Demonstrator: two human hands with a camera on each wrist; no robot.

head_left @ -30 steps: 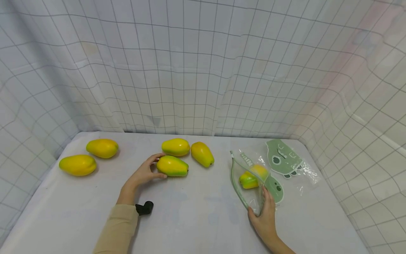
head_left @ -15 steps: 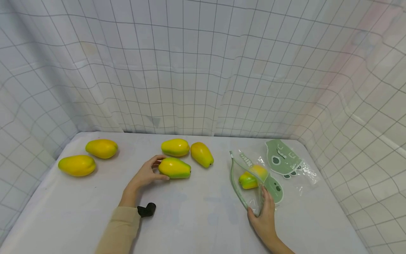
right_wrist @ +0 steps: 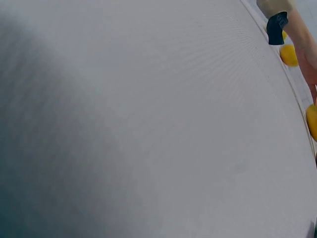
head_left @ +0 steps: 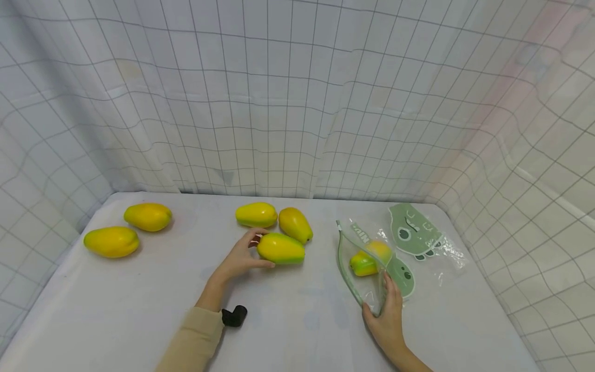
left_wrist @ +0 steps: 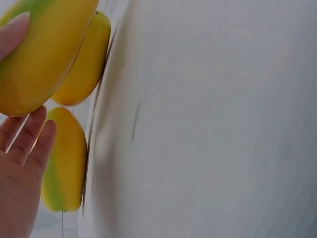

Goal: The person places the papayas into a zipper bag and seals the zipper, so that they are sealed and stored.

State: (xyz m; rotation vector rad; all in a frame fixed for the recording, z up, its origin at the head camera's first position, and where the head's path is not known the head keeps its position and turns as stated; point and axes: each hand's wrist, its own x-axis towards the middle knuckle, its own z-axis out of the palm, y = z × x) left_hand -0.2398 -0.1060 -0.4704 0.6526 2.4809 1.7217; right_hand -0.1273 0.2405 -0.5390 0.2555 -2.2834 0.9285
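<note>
In the head view, my left hand (head_left: pixel 239 258) grips a yellow-green papaya (head_left: pixel 281 249) between the thumb and fingers, in the middle of the table. The left wrist view shows this papaya (left_wrist: pixel 42 59) close up, the thumb on one side and fingertips at its end. My right hand (head_left: pixel 389 323) pinches the rim of a clear zip bag (head_left: pixel 403 279) with green trim, its mouth spread apart. Inside that bag lies another papaya (head_left: pixel 364 263). The right wrist view misses the right hand but catches the left hand (right_wrist: pixel 308 59) at its edge.
Two papayas, one upright-angled (head_left: pixel 296 225) and one sideways (head_left: pixel 256 214), lie behind the held one. Two more papayas (head_left: pixel 111 242) sit at the far left. A second clear bag with a green animal print (head_left: pixel 413 230) lies flat at the back right. Grid-patterned curtains (head_left: pixel 279 103) surround the table.
My left hand has carried the gripped papaya to the right, away from its earlier spot and nearer the bag. My right hand and the bag stay practically still.
</note>
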